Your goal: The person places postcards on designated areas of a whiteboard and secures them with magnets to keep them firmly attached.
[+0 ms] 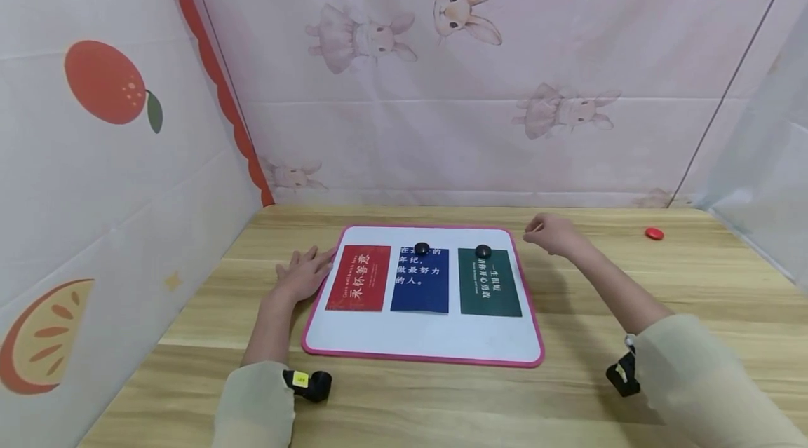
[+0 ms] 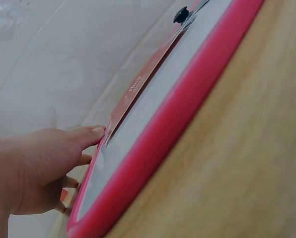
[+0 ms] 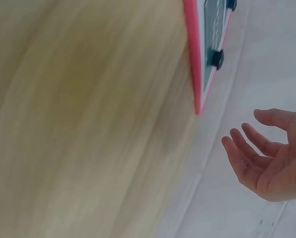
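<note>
A pink-framed whiteboard [image 1: 404, 339] lies on the table with a red card [image 1: 358, 278], a blue card [image 1: 421, 294] and a green card [image 1: 492, 294] on it in a row. One black magnet [image 1: 421, 248] sits at the top of the blue card, another black magnet [image 1: 483, 252] at the top of the green one. My left hand [image 1: 304, 275] rests at the board's left edge, its thumb [image 2: 94, 135] touching the pink frame in the left wrist view. Just past the board's upper right corner, my right hand [image 1: 552, 234] hovers with loosely bent fingers, nothing between them [image 3: 272, 156].
A red round magnet [image 1: 654, 233] lies on the wooden table [image 1: 682, 294] at the far right. Behind the table hangs a pale rabbit-print cloth [image 1: 391, 139], and a fruit-print cloth [image 1: 126, 188] stands along the left side.
</note>
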A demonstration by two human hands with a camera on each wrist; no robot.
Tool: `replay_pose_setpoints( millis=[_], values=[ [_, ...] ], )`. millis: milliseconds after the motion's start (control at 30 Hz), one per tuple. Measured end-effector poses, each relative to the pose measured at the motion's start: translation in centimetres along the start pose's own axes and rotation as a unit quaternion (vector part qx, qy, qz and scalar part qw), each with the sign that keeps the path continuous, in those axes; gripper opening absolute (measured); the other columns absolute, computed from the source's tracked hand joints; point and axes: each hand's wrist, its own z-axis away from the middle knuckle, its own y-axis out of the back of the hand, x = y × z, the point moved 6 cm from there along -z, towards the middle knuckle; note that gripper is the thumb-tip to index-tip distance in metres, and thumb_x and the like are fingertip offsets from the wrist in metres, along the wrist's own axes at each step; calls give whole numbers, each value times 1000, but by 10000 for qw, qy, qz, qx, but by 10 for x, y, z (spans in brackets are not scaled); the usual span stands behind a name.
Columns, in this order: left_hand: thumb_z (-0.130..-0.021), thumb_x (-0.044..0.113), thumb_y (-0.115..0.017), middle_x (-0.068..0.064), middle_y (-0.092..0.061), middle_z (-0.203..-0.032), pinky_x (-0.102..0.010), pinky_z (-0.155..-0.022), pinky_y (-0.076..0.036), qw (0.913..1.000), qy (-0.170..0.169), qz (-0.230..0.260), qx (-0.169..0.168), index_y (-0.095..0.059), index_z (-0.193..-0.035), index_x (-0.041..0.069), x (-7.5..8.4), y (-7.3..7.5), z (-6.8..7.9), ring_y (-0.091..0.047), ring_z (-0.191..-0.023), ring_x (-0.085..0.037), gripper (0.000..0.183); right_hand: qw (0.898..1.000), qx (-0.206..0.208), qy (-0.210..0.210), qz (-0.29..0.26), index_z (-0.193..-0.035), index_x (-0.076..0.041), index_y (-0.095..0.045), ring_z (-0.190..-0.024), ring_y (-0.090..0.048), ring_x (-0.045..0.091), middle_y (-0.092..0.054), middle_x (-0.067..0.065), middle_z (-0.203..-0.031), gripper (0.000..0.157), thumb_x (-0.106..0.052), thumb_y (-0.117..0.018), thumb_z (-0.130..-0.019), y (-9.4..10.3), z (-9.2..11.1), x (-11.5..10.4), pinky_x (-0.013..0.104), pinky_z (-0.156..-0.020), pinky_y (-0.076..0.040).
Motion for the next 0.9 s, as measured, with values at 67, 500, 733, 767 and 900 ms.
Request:
replay_pose_setpoints(
  millis=[67,500,733,767,900],
  values=[
    [-99,33,-35,-24,-10,-148,-65,-95,12,10000,1,3,-5,-27,-146,20,0,0,0,7,-131,-49,50,10000,25,-7,35,-105,13,-54,-87,-59,38,-57,29,-105,33,-16,-53,-88,4,1,7,34,-61,-53],
    [-99,33,-35,-24,-10,-148,-65,-96,12,10000,20,11,-13,-27,-146,20,-1,-1,0,7,-131,-49,50,9974,144,-354,612,-108,11,-50,-71,-60,27,-59,25,-93,39,-23,-49,-89,41,7,66,37,-56,-46],
    [-98,35,-36,-23,-11,-149,-65,-96,11,10000,31,-3,0,-28,-146,20,-1,0,0,7,-131,-48,50,9937,506,-511,865,-107,12,-51,-83,-56,43,-54,34,-104,41,-24,-49,-88,63,11,90,42,-58,-45],
    [-98,35,-36,-23,-11,-149,-65,-96,11,10000,29,0,-2,-28,-146,20,0,0,0,7,-131,-48,50,9929,549,-547,898,-106,12,-51,-87,-55,46,-53,35,-105,40,-24,-49,-88,65,12,93,44,-59,-45],
    [-98,35,-36,-23,-11,-149,-65,-96,11,10000,23,-27,-13,-28,-146,21,0,-1,0,7,-131,-49,50,9907,617,-724,970,-109,11,-49,-95,-49,52,-49,36,-111,42,-25,-47,-88,72,15,106,50,-63,-44]
  ],
)
